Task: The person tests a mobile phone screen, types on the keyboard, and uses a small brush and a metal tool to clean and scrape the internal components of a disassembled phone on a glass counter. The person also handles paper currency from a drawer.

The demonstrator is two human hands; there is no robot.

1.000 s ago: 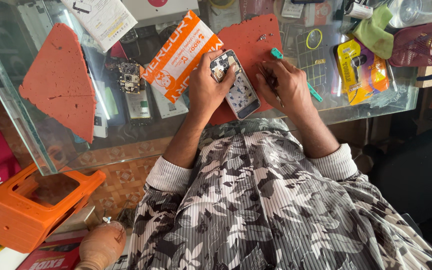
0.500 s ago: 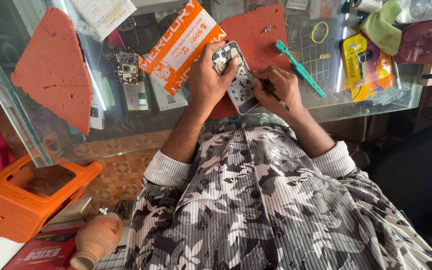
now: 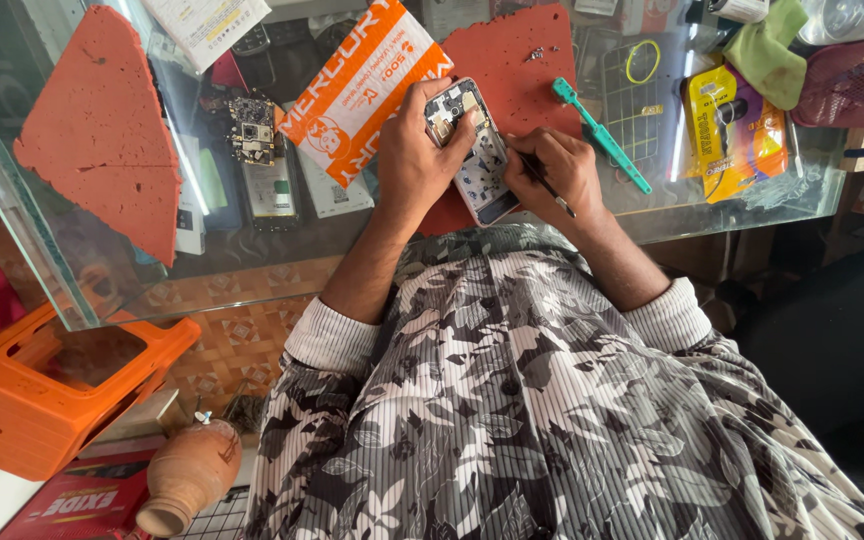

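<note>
Our left hand (image 3: 414, 160) clamps the opened phone (image 3: 472, 150) above the glass desk (image 3: 742, 195); our right hand (image 3: 552, 175) pinches a thin dark tool (image 3: 549, 188) at its board. We should keep the phone braced and press lightly.

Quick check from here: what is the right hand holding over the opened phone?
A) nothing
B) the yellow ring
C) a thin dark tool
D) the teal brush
C: the right hand grips a thin dark tool at the opened phone, which the left hand steadies; the teal brush lies apart on the glass.
</note>
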